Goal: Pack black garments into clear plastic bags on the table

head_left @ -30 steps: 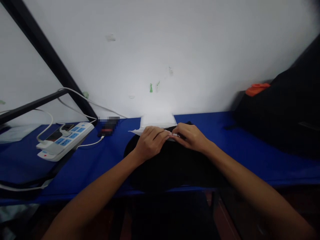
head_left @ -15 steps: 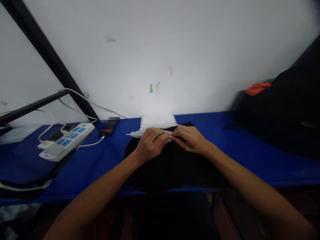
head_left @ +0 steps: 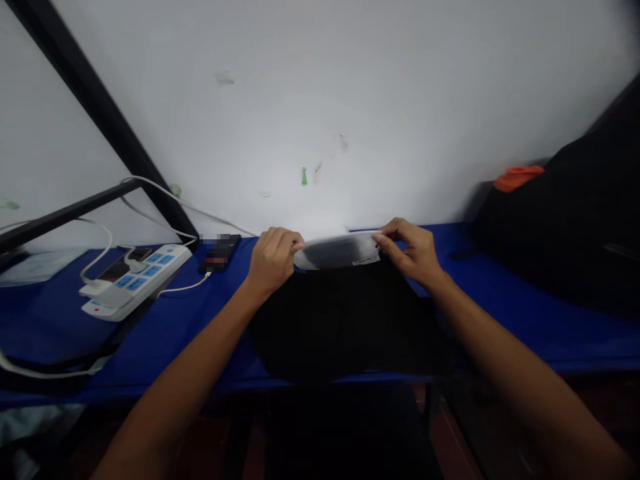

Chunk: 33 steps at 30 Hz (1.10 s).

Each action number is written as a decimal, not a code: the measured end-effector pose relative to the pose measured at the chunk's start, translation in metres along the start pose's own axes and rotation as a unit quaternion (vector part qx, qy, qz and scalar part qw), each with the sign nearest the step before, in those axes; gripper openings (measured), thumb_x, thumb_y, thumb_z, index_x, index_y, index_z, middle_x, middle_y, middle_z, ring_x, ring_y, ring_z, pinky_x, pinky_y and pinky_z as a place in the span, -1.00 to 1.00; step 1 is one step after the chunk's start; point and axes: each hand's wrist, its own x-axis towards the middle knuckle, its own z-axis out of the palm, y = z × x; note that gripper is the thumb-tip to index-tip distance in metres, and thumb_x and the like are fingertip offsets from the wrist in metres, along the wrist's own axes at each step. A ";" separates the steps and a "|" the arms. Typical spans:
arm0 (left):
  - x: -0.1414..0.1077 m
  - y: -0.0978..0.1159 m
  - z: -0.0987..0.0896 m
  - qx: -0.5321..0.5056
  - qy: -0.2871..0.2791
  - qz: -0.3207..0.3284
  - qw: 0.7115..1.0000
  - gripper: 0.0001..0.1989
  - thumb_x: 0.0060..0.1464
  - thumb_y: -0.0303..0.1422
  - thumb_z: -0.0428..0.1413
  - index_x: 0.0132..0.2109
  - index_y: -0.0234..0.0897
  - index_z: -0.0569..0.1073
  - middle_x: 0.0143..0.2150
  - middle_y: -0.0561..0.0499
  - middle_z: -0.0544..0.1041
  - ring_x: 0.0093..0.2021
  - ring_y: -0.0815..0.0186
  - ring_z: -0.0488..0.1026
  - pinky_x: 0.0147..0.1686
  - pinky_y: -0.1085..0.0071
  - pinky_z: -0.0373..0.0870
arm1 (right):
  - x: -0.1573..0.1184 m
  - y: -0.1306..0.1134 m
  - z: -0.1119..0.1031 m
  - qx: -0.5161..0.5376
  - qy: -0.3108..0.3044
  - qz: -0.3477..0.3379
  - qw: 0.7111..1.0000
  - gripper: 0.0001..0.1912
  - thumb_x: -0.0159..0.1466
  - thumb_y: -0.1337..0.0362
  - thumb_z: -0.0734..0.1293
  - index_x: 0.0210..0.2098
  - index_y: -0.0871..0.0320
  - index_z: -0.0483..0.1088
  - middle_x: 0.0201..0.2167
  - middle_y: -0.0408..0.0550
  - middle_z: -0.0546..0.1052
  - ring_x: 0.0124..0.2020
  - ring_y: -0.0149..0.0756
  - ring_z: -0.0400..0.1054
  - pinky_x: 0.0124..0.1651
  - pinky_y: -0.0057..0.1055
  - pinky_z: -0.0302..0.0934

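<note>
A translucent plastic bag (head_left: 337, 252) with a white edge and a small label is stretched flat between my hands, a little blurred. My left hand (head_left: 273, 260) pinches its left end, and my right hand (head_left: 410, 250) grips its right end. Just below the bag lies a black cloth garment (head_left: 345, 327), spread on the blue-covered table (head_left: 505, 320). My hands are above the garment's far edge.
A white power strip (head_left: 135, 283) with blue sockets, white cables and a phone (head_left: 219, 253) sit to the left. A black bag (head_left: 550, 233) with an orange part (head_left: 519, 179) stands right, against a white wall (head_left: 320, 100).
My hands have moved apart from close together over the garment. The plastic is now raised and stretched between them, and the white flat piece at the wall no longer shows.
</note>
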 end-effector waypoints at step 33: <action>-0.004 0.042 -0.007 -0.111 0.014 0.005 0.994 -0.91 0.35 -0.35 0.03 -0.08 -0.26 0.36 -0.26 0.04 0.55 -0.41 0.47 0.49 -0.52 0.57 0.29 | 0.009 -0.029 -0.015 -0.090 -0.204 -0.142 0.964 -0.61 0.41 0.32 0.21 0.20 -0.05 0.34 0.05 -0.12 0.57 -0.02 -0.23 0.46 0.21 -0.06 0.16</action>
